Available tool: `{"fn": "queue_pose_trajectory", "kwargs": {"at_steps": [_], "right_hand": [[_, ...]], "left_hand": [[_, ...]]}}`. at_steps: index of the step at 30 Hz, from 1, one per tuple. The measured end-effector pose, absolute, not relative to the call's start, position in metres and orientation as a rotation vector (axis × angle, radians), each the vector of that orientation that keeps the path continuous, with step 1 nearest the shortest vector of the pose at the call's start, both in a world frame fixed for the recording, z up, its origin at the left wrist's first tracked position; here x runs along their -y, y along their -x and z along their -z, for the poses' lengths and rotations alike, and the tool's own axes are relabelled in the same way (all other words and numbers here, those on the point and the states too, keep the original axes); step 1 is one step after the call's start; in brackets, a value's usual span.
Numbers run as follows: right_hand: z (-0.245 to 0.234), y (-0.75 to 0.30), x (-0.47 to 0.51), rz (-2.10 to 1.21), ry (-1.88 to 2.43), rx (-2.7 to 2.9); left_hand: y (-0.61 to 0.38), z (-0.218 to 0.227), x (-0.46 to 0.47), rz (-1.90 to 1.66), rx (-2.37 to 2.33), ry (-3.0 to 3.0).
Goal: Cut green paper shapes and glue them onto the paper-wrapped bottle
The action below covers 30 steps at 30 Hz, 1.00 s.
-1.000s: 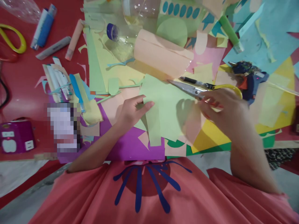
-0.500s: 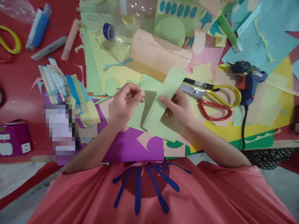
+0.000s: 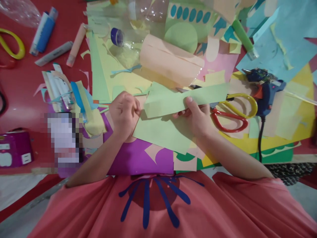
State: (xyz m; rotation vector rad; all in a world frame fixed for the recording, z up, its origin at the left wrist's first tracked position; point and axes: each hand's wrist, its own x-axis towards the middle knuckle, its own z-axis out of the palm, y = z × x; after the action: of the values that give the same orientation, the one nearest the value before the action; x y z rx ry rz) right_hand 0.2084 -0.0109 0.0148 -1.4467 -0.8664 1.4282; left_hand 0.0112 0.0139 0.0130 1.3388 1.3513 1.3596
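Observation:
My right hand (image 3: 195, 114) pinches a long light-green paper strip (image 3: 170, 98), thumb on top, and holds it level above a larger light-green sheet (image 3: 163, 132). My left hand (image 3: 123, 110) is curled closed at the strip's left end, at the edge of the green paper; what its fingers hold is hidden. Scissors (image 3: 230, 112) with one yellow and one red handle lie just right of my right hand, their blades under the strip.
A blue glue gun (image 3: 264, 89) with a black cord lies at the right. A peach paper roll (image 3: 170, 62), a clear bottle with a purple cap (image 3: 116, 36), markers (image 3: 53, 53) and many coloured paper scraps cover the red table (image 3: 22, 96). A purple box (image 3: 15, 150) sits left.
My right hand left the scissors on the table, came to the green paper and lifted a strip, turning it level. My left hand closed at the paper's left edge.

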Motion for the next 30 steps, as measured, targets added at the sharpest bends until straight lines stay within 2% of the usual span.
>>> {"fn": "queue_pose_trajectory", "kwargs": {"at_steps": [6, 13, 17, 22, 30], "right_hand": [[-0.013, -0.209, 0.012, -1.443, 1.356, 0.825], [-0.02, -0.213, 0.018, -1.593, 1.49, 0.984], [-0.032, -0.211, 0.02, -1.574, 1.642, 1.128], [-0.033, -0.211, 0.016, -1.572, 1.689, 1.206], [-0.032, -0.211, 0.014, -1.504, 1.594, 1.356]], "left_hand": [[-0.014, -0.018, -0.008, -1.14, -1.277, -1.439], [-0.01, -0.022, -0.003, -0.968, -1.231, -1.506], [-0.009, -0.024, -0.004, -1.043, -1.14, -1.433], [-0.01, -0.019, -0.003, -1.165, -0.81, -1.223], [-0.008, -0.009, -0.003, -1.154, -1.068, -1.639]]}}
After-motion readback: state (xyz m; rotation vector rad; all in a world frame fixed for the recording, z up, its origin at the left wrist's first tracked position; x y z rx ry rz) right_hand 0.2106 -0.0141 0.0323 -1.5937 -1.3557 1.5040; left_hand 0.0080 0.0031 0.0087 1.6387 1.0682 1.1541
